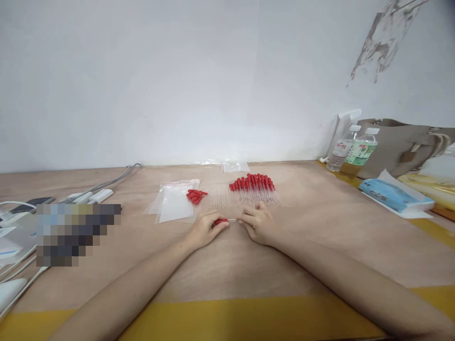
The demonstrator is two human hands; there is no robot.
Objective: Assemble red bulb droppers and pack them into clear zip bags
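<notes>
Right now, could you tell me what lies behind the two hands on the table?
Behind the hands lie a row of red-capped droppers, a small pile of red caps and clear bags. The hands cover the dropper tips nearest them.

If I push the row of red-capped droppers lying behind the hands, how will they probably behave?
The red-capped droppers look thin and round, so they would likely roll or scatter on the smooth table. Their clear tubes look slender, perhaps fragile. Each seems light: the left hand and right hand hold one by the fingertips.
</notes>
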